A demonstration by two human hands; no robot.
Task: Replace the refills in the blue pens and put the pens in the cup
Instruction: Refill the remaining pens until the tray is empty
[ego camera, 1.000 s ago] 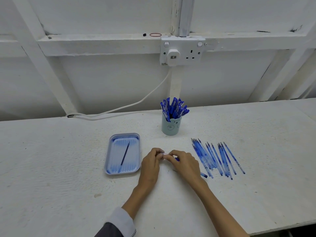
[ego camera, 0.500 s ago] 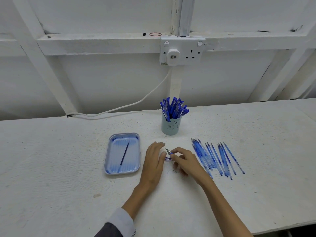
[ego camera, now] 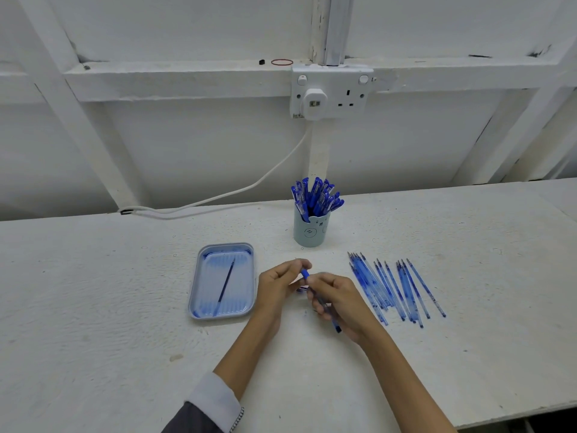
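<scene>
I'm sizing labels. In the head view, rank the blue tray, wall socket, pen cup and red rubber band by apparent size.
blue tray and wall socket: look about alike; the socket is farther, so unranked
then pen cup
smallest: red rubber band

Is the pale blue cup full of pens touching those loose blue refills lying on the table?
Apart. The head view shows bare white table between the pale blue cup and the nearest loose blue refills.
</scene>
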